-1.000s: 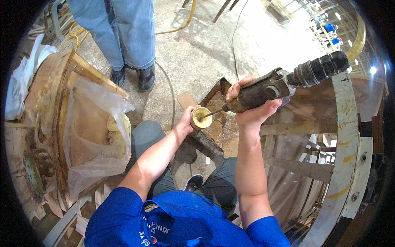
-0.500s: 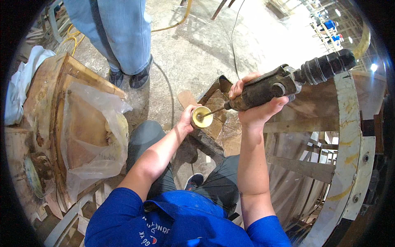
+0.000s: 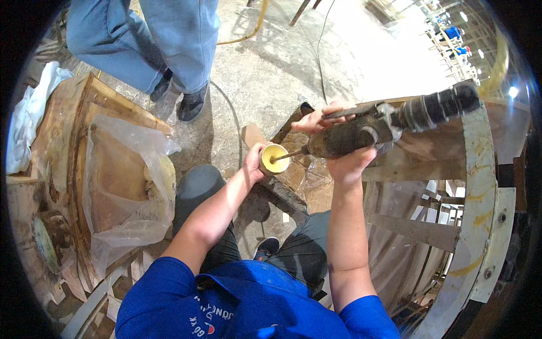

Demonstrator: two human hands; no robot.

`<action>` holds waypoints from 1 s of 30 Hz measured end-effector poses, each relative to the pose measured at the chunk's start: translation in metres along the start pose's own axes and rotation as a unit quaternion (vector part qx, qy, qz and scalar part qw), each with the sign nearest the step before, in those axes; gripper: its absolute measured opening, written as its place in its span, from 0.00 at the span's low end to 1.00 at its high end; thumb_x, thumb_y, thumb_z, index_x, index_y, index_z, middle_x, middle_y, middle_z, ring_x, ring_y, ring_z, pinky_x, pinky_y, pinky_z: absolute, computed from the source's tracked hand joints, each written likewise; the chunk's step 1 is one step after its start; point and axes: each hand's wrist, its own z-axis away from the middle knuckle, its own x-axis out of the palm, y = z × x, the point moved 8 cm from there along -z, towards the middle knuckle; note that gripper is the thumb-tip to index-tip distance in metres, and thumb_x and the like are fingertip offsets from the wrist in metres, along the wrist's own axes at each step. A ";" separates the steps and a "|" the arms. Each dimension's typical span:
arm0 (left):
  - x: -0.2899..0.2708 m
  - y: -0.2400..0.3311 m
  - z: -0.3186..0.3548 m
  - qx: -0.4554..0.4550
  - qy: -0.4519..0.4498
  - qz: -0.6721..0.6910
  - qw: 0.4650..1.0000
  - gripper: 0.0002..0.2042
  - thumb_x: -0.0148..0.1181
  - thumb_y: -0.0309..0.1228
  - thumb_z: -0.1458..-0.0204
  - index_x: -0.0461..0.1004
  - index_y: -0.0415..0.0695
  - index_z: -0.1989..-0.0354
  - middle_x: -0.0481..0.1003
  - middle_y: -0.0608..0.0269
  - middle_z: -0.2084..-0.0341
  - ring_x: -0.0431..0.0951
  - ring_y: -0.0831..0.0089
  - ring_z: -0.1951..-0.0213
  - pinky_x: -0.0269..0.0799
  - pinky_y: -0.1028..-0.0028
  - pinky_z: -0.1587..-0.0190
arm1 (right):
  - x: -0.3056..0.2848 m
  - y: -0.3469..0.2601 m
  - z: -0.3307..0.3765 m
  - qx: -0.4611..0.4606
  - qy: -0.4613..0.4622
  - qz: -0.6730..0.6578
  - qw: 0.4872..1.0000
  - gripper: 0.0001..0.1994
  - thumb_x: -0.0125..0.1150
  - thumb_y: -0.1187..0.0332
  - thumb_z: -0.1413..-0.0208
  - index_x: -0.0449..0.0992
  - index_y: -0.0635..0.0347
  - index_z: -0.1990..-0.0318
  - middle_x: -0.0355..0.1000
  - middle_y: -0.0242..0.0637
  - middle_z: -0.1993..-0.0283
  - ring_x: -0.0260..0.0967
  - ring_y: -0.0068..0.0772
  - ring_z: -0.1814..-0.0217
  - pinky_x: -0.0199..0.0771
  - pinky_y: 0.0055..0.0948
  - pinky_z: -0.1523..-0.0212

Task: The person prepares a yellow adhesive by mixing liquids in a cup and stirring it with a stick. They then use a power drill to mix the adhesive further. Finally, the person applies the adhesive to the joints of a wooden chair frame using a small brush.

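Observation:
My left hand [image 3: 254,162] wraps around a small cup [image 3: 264,164] with yellow contents, held between my knees and the wooden piece in front. My right hand [image 3: 349,164] supports a dark, worn drill-like power tool [image 3: 341,137] from below, with some fingers stretched out past its far side. A thin metal rod [image 3: 293,153] runs from the tool's left end into the cup, its tip hidden in the yellow stuff. The tool's thick ribbed black end [image 3: 443,106] points to the upper right and is blurred.
At left, clear plastic film [image 3: 121,220] hangs over a brown wooden form [image 3: 84,113] with a white cloth [image 3: 35,121]. A co-worker's jeans [image 3: 186,45] are ahead left. A slatted wooden frame [image 3: 412,169] stands at right. A cable [image 3: 320,56] crosses the concrete floor.
The fingers of my right hand have loosened and straightened along the tool. The tool's ribbed end has dipped slightly. The cup has shifted slightly left, and the co-worker's legs have moved.

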 end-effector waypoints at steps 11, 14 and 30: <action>-0.012 0.012 0.001 0.056 0.082 -0.035 0.994 0.14 0.50 0.34 0.57 0.69 0.42 0.61 0.73 0.60 0.69 0.76 0.67 0.66 0.74 0.66 0.62 | -0.012 -0.005 0.009 -0.032 0.137 0.072 0.987 0.41 0.45 0.23 0.68 0.65 0.58 0.68 0.61 0.37 0.83 0.60 0.32 0.81 0.62 0.30 0.79; -0.018 0.012 0.002 0.054 0.077 -0.030 0.995 0.15 0.47 0.33 0.56 0.67 0.42 0.59 0.73 0.59 0.68 0.75 0.64 0.65 0.72 0.64 0.58 | -0.011 -0.004 0.008 -0.029 0.127 0.052 0.990 0.41 0.45 0.23 0.67 0.65 0.58 0.68 0.60 0.37 0.83 0.60 0.32 0.81 0.62 0.30 0.79; -0.018 0.009 0.003 0.035 0.099 -0.032 0.994 0.17 0.44 0.35 0.55 0.69 0.42 0.59 0.74 0.57 0.66 0.75 0.63 0.64 0.72 0.61 0.58 | -0.007 -0.003 0.005 -0.020 0.167 0.053 0.984 0.42 0.43 0.22 0.69 0.66 0.59 0.68 0.61 0.36 0.82 0.59 0.31 0.81 0.60 0.29 0.78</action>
